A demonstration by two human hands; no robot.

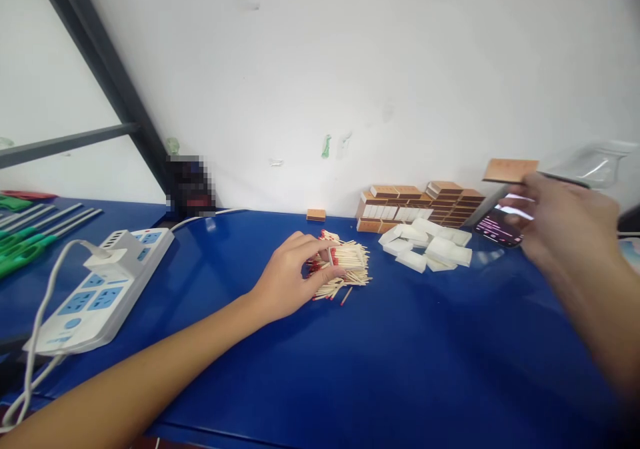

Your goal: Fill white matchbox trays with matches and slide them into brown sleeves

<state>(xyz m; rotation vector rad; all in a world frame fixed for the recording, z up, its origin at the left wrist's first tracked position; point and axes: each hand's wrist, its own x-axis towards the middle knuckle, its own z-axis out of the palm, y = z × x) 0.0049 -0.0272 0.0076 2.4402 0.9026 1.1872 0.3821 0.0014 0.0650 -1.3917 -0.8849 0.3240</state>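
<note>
Currently, in the head view, pinching a small white matchbox tray (330, 257) between thumb and fingers of the left hand (285, 275), right at the pile of red-tipped matches (356, 263). Gripping an orange matchbox (510, 169) with the blurred right hand (575, 215), raised and partly covering a lit smartphone (495, 229). Holding both grips well apart, with loose white trays (449, 251) between them and stacked matchboxes (453, 201) behind those.

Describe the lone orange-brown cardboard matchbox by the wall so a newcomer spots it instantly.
On the glossy blue tabletop, go to the back edge along the white wall. There, behind the pile of red-tipped wooden matches, sits the small orange-brown cardboard matchbox. It stands alone, unlike the stacked matchboxes to its right.
</note>
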